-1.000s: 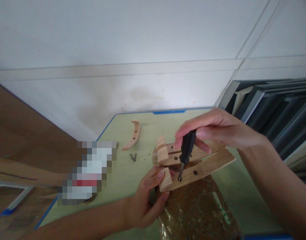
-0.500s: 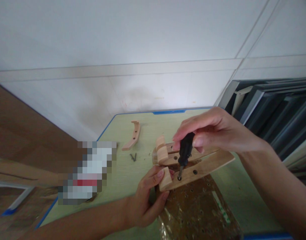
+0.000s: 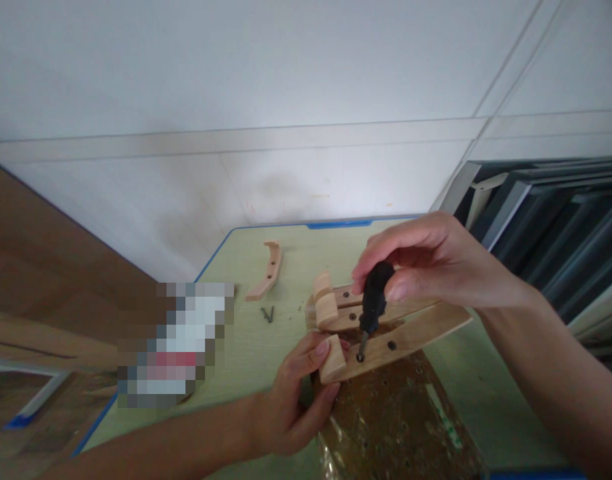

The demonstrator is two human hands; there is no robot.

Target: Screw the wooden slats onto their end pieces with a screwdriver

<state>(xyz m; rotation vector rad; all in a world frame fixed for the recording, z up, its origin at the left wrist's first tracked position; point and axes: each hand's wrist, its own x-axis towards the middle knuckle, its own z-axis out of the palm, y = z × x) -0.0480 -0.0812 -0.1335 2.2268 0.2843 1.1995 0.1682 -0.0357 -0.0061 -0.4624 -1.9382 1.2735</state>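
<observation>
My right hand (image 3: 426, 257) is closed round the black handle of a small screwdriver (image 3: 372, 303), held nearly upright. Its tip rests on a screw (image 3: 359, 358) in the near wooden slat (image 3: 411, 335) of a light wooden assembly (image 3: 336, 310). My left hand (image 3: 296, 400) grips the slat's near end, pinching its small wooden end block (image 3: 332, 360) between thumb and fingers. The assembly rests on a brown perforated board in clear wrap (image 3: 396, 427).
A curved wooden piece (image 3: 267, 271) and two dark screws (image 3: 268, 313) lie on the pale green table (image 3: 246, 347), which has a blue edge. A blurred patch covers something at the table's left edge. Dark frames (image 3: 561, 220) lean at the right, a white wall stands behind.
My right hand has shifted its fingers round the screwdriver handle, as in a turn; the tip stays on the same screw. My left hand keeps its hold.
</observation>
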